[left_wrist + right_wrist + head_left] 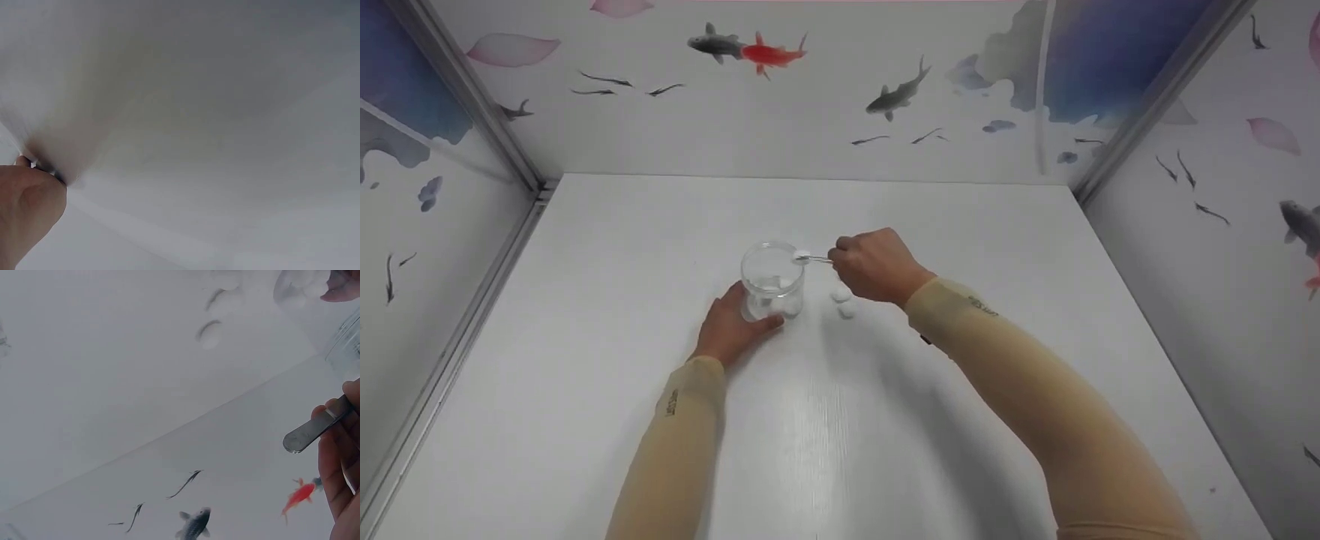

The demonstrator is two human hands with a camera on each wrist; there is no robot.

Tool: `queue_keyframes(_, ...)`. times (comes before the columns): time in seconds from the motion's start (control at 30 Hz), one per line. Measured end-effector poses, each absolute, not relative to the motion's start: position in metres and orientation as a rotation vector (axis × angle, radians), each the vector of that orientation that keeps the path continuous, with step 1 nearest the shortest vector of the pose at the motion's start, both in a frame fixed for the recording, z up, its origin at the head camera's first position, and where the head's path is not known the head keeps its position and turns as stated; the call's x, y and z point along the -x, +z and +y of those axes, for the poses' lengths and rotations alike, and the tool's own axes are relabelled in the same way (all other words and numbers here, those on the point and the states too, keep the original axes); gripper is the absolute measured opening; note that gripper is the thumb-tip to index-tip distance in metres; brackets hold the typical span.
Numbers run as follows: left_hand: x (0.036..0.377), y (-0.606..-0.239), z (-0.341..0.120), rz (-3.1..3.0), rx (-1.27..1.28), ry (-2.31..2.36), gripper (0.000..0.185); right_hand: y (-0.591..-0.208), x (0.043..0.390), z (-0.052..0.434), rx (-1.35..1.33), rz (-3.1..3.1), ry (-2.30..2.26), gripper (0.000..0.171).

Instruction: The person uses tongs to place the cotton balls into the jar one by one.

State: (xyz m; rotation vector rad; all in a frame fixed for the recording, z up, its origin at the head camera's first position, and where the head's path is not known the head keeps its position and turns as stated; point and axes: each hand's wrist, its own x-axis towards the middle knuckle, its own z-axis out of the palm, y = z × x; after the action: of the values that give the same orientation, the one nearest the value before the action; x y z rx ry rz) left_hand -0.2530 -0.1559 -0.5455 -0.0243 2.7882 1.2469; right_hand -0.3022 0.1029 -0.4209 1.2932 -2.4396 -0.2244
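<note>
The worktop [840, 450] lies open in front of the person and along its far half, wide enough for a hand to pass either side. Obstacles cluster near the middle: the glass jar [771, 279], the left hand [729, 326] wrapped at its base, and two cotton balls [844, 301] just right of it. Papered walls [780, 120] close off the left, far and right edges.

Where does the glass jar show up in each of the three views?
Head: the glass jar stands mid-table, gripped low by the left hand.
Left wrist: not clearly in it; only a blur beside the hand.
Right wrist: the jar's wall sits at the top right corner.
Shared landmark: the metal tweezers, whose end shows at right.
</note>
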Motion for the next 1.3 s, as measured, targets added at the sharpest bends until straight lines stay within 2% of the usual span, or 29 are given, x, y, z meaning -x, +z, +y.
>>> queue_keyframes(0.33, 0.257, -0.546, -0.154, 2.808, -0.014, 1.257, 0.094, -0.427, 0.299, 0.094, -1.33, -2.434, -0.139, 0.014)
queue_keyframes(0.7, 0.257, -0.548, -0.157, 2.81, -0.041, 1.259, 0.094, -0.429, 0.303, 0.107, -1.328, -2.39, -0.086, 0.008)
queue_keyframes(1.3, 0.256, -0.549, -0.16, 2.802, -0.047, 1.287, 0.097, -0.454, 0.316, 0.179, -1.189, -2.497, -0.058, 0.004)
